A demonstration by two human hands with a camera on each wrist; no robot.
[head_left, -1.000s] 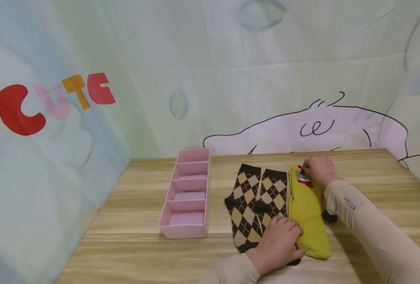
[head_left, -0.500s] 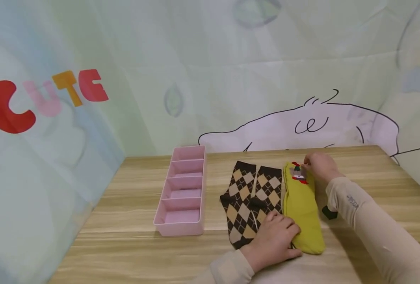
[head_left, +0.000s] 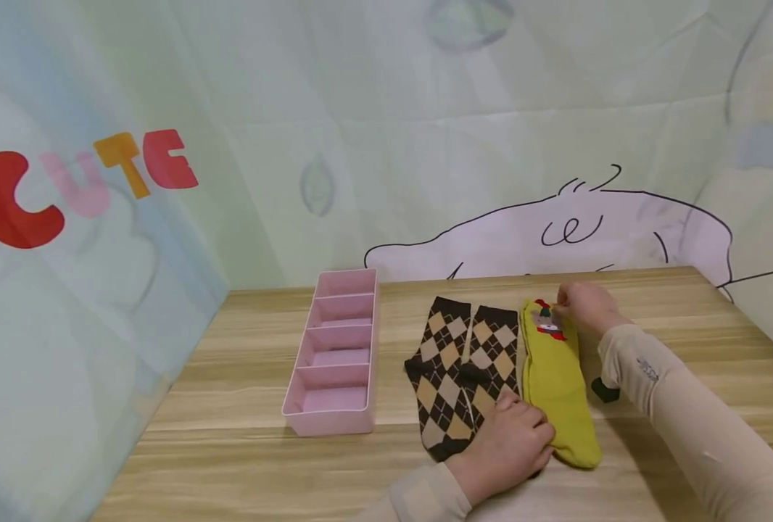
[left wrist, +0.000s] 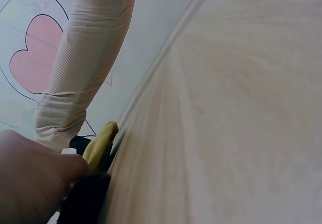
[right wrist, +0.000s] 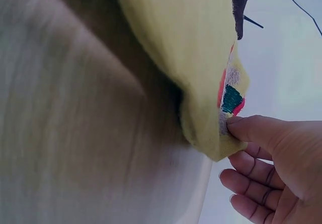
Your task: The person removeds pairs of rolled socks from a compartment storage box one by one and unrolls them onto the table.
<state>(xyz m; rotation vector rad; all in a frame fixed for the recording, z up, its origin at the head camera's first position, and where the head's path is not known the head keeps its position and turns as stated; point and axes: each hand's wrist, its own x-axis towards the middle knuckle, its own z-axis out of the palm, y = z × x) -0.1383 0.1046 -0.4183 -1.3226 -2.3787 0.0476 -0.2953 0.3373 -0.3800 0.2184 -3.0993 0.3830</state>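
A pair of yellow socks (head_left: 559, 406), with an animal face in grey and red near the cuff, lies on the wooden table. My right hand (head_left: 589, 308) pinches the cuff between thumb and fingers; in the right wrist view that cuff end (right wrist: 209, 138) is raised. My left hand (head_left: 507, 449) is curled at the near left edge of the yellow socks, thumb drawn in against the fingers at that edge. It covers the toe of the right argyle sock (head_left: 494, 348). The left argyle sock (head_left: 445, 384) lies flat beside it, brown with tan diamonds.
A pink box (head_left: 328, 423) with several compartments stands left of the socks. A small black item (head_left: 605, 390) lies right of the yellow socks, partly under the right sleeve (head_left: 687, 428). A printed cloth backdrop (head_left: 386, 145) rises behind the table.
My left thumb has drawn in toward the fingers at the yellow socks' edge. My right hand still pinches the cuff. The head view has shifted slightly.
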